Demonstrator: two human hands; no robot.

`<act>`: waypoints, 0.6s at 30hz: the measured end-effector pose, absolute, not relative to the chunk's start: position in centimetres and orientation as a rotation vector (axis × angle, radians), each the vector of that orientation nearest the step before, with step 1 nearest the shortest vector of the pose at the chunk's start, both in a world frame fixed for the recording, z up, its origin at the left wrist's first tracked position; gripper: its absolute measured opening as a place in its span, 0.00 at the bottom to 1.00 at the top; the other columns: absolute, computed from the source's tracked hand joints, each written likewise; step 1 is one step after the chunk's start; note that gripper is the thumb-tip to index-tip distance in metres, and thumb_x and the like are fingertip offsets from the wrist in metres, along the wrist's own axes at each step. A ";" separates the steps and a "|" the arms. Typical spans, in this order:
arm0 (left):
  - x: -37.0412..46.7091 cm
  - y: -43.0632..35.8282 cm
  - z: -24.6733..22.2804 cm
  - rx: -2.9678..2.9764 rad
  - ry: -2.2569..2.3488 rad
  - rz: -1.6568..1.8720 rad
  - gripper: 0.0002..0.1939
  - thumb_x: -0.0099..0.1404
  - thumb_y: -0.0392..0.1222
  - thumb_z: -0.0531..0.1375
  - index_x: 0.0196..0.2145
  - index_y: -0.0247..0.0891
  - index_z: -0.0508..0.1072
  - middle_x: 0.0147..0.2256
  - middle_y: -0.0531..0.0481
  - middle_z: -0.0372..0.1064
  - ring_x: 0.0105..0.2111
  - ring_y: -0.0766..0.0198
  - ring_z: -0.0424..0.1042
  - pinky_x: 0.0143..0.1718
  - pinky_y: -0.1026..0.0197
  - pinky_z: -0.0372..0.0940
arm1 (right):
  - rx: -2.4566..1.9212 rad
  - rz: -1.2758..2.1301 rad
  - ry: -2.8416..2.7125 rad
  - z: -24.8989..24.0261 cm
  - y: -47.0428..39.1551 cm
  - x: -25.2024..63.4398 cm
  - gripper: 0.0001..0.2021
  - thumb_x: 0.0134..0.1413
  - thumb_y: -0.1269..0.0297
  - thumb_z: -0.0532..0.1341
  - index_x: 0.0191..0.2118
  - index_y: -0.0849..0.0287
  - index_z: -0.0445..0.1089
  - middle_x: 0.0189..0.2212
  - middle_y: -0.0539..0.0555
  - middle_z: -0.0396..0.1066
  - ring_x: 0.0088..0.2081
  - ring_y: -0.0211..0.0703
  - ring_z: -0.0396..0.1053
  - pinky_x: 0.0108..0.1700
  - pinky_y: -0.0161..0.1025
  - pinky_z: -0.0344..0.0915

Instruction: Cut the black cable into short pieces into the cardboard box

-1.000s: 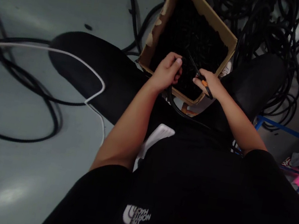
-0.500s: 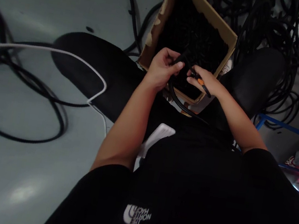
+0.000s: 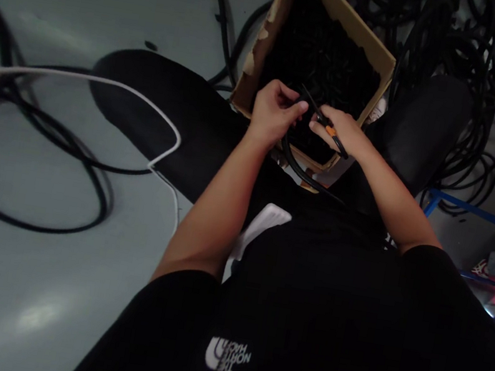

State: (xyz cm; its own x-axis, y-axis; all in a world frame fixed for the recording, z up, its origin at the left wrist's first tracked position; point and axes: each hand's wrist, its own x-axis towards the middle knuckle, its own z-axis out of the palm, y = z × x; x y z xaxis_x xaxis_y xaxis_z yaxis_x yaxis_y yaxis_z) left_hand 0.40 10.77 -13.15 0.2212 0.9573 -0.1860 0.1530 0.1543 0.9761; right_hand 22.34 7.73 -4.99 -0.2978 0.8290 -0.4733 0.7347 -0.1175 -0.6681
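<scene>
Over the near part of a cardboard box [image 3: 256,54], my left hand [image 3: 276,111] is closed on a black hose [image 3: 300,170], which curves down from the fingers toward my lap. Just to the right, my right hand [image 3: 337,128] is wrapped round a pair of scissors [image 3: 331,131] with black and orange handles. Their dark blades point up and left, close to my left fingertips. Beneath both hands, the box holds many short black pieces [image 3: 326,53]. Whether the blades touch the hose is too dark to tell.
Tangled black hoses [image 3: 492,55] lie on the floor at the upper right. A looped black hose [image 3: 31,228] and a white cable [image 3: 142,101] are on the left, the cable crossing my leg. At the right stands a blue metal frame [image 3: 484,212].
The hose end that stuck out above my left fingers no longer shows there. The scissor blades now stand out beside the fingertips, and my left hand has shifted slightly right.
</scene>
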 end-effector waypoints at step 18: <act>1.0 10.1 -10.2 1.292 1.155 0.835 0.26 0.67 0.60 0.85 0.44 0.45 0.78 0.38 0.48 0.75 0.53 0.41 0.85 0.65 0.35 0.81 | -1.869 1.368 -1.974 -3.7 7.4 22.4 0.09 0.80 0.51 0.64 0.49 0.50 0.73 0.42 0.54 0.82 0.49 0.54 0.81 0.55 0.47 0.78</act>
